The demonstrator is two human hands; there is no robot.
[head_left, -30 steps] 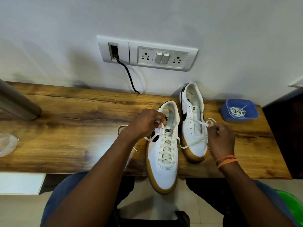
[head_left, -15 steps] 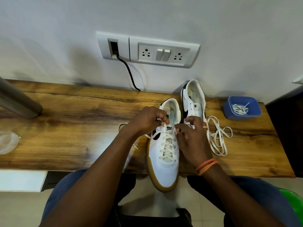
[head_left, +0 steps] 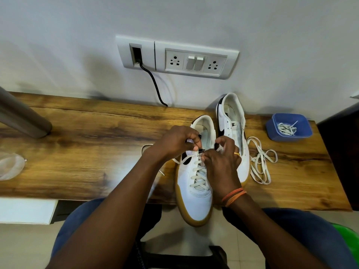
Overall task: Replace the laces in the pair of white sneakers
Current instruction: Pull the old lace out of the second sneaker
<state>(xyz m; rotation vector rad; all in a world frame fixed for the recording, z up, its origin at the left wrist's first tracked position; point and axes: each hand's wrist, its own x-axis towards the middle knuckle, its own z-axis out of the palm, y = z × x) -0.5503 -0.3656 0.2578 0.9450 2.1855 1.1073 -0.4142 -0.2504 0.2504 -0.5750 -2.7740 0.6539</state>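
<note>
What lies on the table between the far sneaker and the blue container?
In the head view, a loose white lace lies in loops on the wood between the far sneaker and the blue container.

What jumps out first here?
Two hands, the left hand and right hand, pinch a cream lace at the top of the near sneaker, which overhangs the wooden table. A loose lace lies right of the far sneaker.

White sneakers, gum soles; blue tub
</note>
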